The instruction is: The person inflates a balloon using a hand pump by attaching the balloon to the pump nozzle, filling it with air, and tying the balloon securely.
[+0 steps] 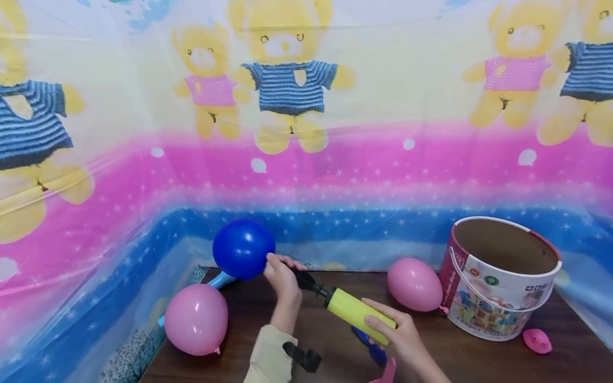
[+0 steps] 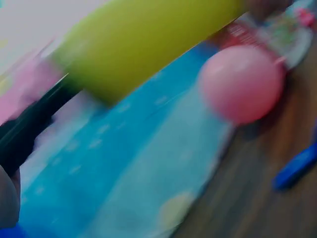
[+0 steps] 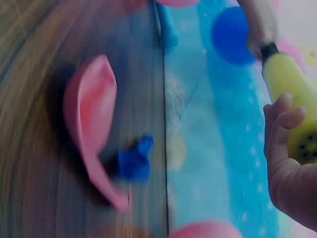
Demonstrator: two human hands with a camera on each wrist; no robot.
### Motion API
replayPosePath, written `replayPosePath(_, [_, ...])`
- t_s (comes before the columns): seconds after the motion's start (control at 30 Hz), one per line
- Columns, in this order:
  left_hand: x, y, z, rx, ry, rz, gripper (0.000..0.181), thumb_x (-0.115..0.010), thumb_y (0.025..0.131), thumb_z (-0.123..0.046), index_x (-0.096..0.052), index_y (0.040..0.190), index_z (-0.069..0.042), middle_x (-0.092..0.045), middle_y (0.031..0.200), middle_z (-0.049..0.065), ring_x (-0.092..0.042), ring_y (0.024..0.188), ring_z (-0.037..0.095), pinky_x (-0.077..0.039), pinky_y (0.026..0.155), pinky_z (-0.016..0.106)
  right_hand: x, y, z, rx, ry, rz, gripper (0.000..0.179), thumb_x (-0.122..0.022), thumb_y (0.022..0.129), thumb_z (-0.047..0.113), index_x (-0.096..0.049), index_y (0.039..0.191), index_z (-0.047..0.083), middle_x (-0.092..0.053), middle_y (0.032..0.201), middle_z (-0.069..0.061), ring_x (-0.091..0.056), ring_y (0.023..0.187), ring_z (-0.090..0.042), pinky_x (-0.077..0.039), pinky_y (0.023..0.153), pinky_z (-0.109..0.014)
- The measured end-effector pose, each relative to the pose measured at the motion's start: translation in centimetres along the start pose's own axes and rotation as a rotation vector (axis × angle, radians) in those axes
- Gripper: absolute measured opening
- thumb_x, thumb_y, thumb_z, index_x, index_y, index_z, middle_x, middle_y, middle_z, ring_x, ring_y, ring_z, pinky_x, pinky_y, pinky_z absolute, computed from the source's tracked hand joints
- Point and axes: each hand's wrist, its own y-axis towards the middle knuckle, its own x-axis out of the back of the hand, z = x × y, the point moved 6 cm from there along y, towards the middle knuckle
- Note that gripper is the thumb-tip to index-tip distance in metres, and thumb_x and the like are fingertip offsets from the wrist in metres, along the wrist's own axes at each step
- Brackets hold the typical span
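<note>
An inflated blue balloon (image 1: 244,248) is at the left of the head view. My left hand (image 1: 283,279) pinches it at its neck end, beside the black nozzle (image 1: 313,284) of a hand pump. The neck itself is hidden behind the fingers. My right hand (image 1: 402,335) grips the yellow-green pump (image 1: 356,311) near its lower right end, fingers wrapped round the barrel. In the right wrist view, dark holes show in the pump's end (image 3: 307,148). Both hands keep the pump slanted above the table, nozzle up and to the left.
Inflated pink balloons lie on the table at left (image 1: 196,319) and right (image 1: 414,284). Beneath the pump lie a limp pink balloon (image 3: 94,109) and a limp blue one (image 3: 133,163). A large bucket (image 1: 498,303) stands right, a small pink item (image 1: 537,341) beside it. A light blue balloon (image 1: 221,280) lies behind.
</note>
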Motion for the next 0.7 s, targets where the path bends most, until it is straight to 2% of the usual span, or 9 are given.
replayPosePath(0.13, [1.2,2.0,-2.0,-0.073,0.007,-0.021,0.045,-0.027,0.108,-0.025,-0.038,0.066,-0.014,-0.040,0.048,-0.006,-0.045,0.036,0.007,-0.048,0.043,0.025,3.1,0.0,-0.5,-0.018,-0.092,-0.099,0.050,-0.065,0.093,0.022,-0.052,0.138,0.003,-0.068,0.102,-0.011,-0.070,0.067,-0.017,-0.058,0.061,-0.030])
replayPosePath(0.23, [1.1,1.8,-2.5,-0.055,0.037,0.053,0.043,-0.027,0.108,-0.021,-0.038,0.067,-0.012,-0.039,0.050,-0.005,-0.042,0.037,0.008,-0.047,0.044,0.025,5.5,0.5,-1.9,-0.068,-0.179,-0.193,0.052,-0.068,0.091,0.026,-0.054,0.137,0.005,-0.068,0.108,-0.015,-0.070,0.072,-0.020,-0.058,0.063,-0.032])
replayPosePath(0.37, [-0.1,0.1,-2.4,0.027,0.068,0.170,0.041,-0.028,0.108,-0.021,-0.041,0.070,-0.012,-0.047,0.054,-0.005,-0.045,0.041,0.007,-0.049,0.046,0.024,7.5,1.4,-4.3,-0.155,-0.348,-0.260,0.060,-0.070,0.087,0.043,-0.058,0.134,0.008,-0.058,0.134,-0.024,-0.064,0.105,-0.028,-0.055,0.080,-0.037])
replayPosePath(0.47, [-0.9,-1.2,-2.2,0.110,0.079,0.255,0.041,-0.029,0.108,-0.024,-0.044,0.072,-0.013,-0.056,0.059,-0.006,-0.048,0.047,0.005,-0.051,0.051,0.021,8.3,1.8,-6.0,-0.224,-0.460,-0.250,0.067,-0.068,0.086,0.053,-0.058,0.134,0.008,-0.047,0.145,-0.025,-0.052,0.124,-0.038,-0.050,0.092,-0.045])
replayPosePath(0.53, [-1.3,-1.9,-2.1,0.171,0.074,0.314,0.042,-0.029,0.108,-0.026,-0.046,0.072,-0.013,-0.062,0.064,-0.006,-0.051,0.051,0.005,-0.051,0.056,0.020,8.5,2.0,-6.9,-0.246,-0.514,-0.219,0.067,-0.067,0.086,0.053,-0.058,0.134,0.007,-0.046,0.144,-0.027,-0.049,0.127,-0.043,-0.048,0.093,-0.051])
replayPosePath(0.63, [-1.6,-2.8,-2.2,0.246,0.054,0.403,0.043,-0.029,0.108,-0.028,-0.050,0.073,-0.014,-0.069,0.076,-0.007,-0.058,0.061,0.005,-0.054,0.064,0.020,8.1,2.5,-7.0,-0.199,-0.653,-0.169,0.064,-0.068,0.086,0.050,-0.059,0.131,0.004,-0.054,0.137,-0.027,-0.054,0.122,-0.045,-0.049,0.092,-0.055])
replayPosePath(0.7, [-1.9,-3.3,-2.4,0.279,0.036,0.454,0.043,-0.030,0.108,-0.028,-0.053,0.074,-0.015,-0.072,0.087,-0.006,-0.062,0.071,0.005,-0.054,0.072,0.021,7.2,2.6,-5.8,-0.111,-0.751,-0.181,0.057,-0.069,0.088,0.043,-0.062,0.128,0.003,-0.059,0.131,-0.026,-0.056,0.119,-0.045,-0.049,0.091,-0.059])
